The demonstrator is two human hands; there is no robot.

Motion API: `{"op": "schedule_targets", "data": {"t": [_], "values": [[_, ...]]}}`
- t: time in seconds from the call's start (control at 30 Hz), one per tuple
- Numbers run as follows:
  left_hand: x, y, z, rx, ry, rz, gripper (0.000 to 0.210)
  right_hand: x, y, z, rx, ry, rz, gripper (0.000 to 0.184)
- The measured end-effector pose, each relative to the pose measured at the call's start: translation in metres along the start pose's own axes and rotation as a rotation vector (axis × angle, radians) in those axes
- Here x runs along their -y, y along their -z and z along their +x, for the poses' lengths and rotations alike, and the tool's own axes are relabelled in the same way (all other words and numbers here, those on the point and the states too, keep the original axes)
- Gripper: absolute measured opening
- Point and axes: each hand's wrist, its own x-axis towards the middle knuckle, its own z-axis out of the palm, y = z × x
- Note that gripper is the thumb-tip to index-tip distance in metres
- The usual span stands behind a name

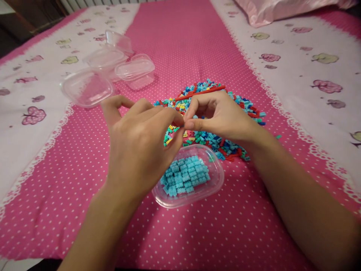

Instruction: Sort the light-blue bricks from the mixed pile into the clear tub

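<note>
My left hand (141,139) and my right hand (217,114) meet fingertip to fingertip above the near edge of a pile of small coloured building bricks (214,141). Both hands pinch with thumb and forefinger; whatever lies between the tips is too small and covered to name. Below them sits a clear plastic container (217,180) with light-blue bricks (184,175) grouped inside, partly behind my left hand. Red, blue, green and yellow pieces mix in the pile, and a long red stick (200,93) rests across its far side.
Several clear plastic containers and lids (87,88) lie at the back left. One lidded container (135,71) stands among them. A pink dotted bedspread (180,233) covers the surface, and a pink pillow (270,11) lies at the far right.
</note>
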Motion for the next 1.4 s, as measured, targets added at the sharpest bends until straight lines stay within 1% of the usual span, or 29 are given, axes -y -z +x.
{"op": "schedule_targets", "data": {"t": [0.07, 0.13, 0.2, 0.27, 0.37, 0.47, 0.53, 0.6, 0.7, 0.9, 1.03, 1.1, 1.2, 1.27, 1.4], "values": [[-0.001, 0.005, 0.000, 0.014, -0.003, -0.034, 0.019, 0.000, 0.001, 0.000, -0.020, 0.007, -0.043, 0.045], [-0.002, 0.012, 0.000, 0.050, -0.010, -0.078, 0.016, -0.001, 0.003, 0.001, -0.086, 0.018, -0.094, 0.046], [-0.006, 0.017, -0.001, 0.117, -0.033, -0.120, 0.012, -0.004, 0.005, 0.002, -0.176, 0.034, -0.126, 0.047], [-0.010, 0.019, -0.003, 0.195, -0.059, -0.138, 0.011, -0.007, 0.006, 0.003, -0.232, 0.045, -0.137, 0.047], [-0.016, 0.014, -0.008, 0.259, -0.055, -0.093, 0.014, -0.010, 0.007, 0.004, -0.209, 0.038, -0.147, 0.045], [-0.020, 0.005, -0.012, 0.288, -0.051, -0.070, 0.013, -0.009, 0.007, 0.005, -0.185, 0.045, -0.177, 0.045], [-0.023, -0.001, -0.013, 0.294, -0.062, -0.051, 0.014, -0.008, 0.008, 0.005, -0.206, 0.050, -0.202, 0.047], [-0.026, -0.007, -0.013, 0.296, -0.067, -0.010, 0.020, -0.009, 0.009, 0.006, -0.231, 0.043, -0.218, 0.049], [-0.029, -0.012, -0.012, 0.322, -0.079, 0.005, 0.024, -0.010, 0.009, 0.008, -0.251, 0.049, -0.212, 0.053], [-0.028, -0.011, -0.010, 0.355, -0.065, -0.021, 0.014, -0.015, 0.001, 0.009, -0.221, 0.053, -0.202, 0.047], [-0.026, -0.009, -0.010, 0.348, -0.041, -0.090, 0.011, -0.016, -0.005, 0.009, -0.217, 0.120, -0.114, 0.048], [-0.024, -0.009, -0.011, 0.371, -0.014, -0.114, 0.009, -0.014, -0.007, 0.007, -0.232, 0.131, -0.111, 0.048], [-0.022, -0.010, -0.013, 0.432, 0.012, -0.133, 0.009, -0.008, -0.009, 0.001, -0.289, 0.114, -0.145, 0.046], [-0.021, -0.011, -0.013, 0.450, 0.029, -0.131, 0.010, -0.003, -0.010, -0.002, -0.320, 0.116, -0.152, 0.045], [-0.024, -0.012, -0.013, 0.462, 0.064, -0.127, 0.009, -0.001, -0.015, -0.002, -0.318, 0.123, -0.155, 0.044]]}}
